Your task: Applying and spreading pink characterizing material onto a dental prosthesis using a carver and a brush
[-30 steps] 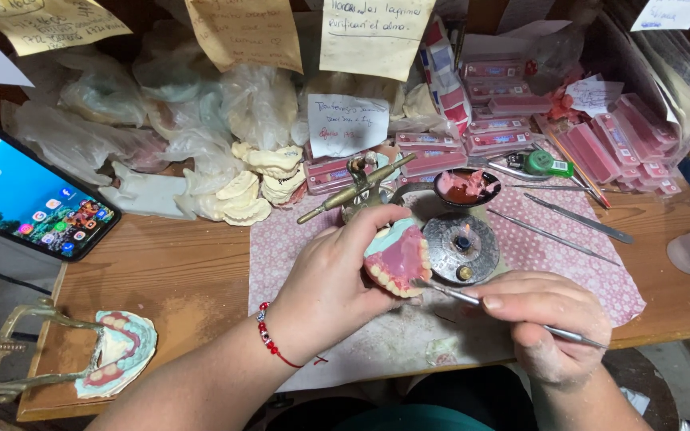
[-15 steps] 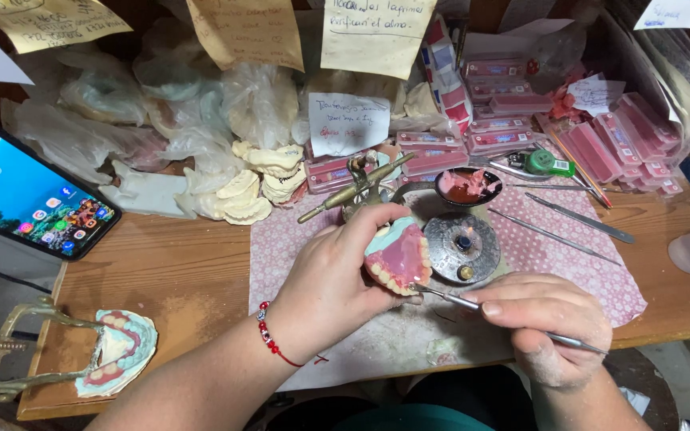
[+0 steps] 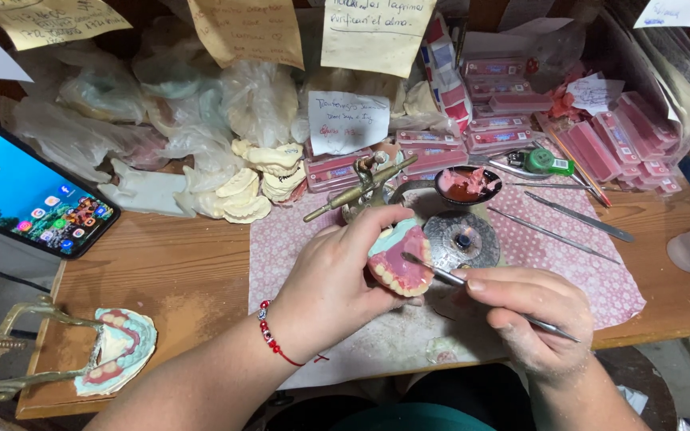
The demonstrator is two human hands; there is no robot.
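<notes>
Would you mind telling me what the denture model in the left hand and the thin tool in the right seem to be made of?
Denture model: pink base looks like matte wax, on pale, chalky plaster. Thin tool: slim, grey and shiny, likely steel.

- At 9 o'clock of the left hand (image 3: 337, 287), bare counter (image 3: 177, 271) gives open passage.
- At 12 o'clock, a brass torch (image 3: 358, 190) and metal disc (image 3: 462, 239) crowd close.
- At 2 o'clock, long metal tools (image 3: 557, 233) lie across the cloth (image 3: 592, 271).
- At 10 o'clock, plaster casts (image 3: 257, 187) and a phone (image 3: 29, 191) block.
- At 8 o'clock, a brass frame (image 3: 21, 343) stands near the edge.
</notes>
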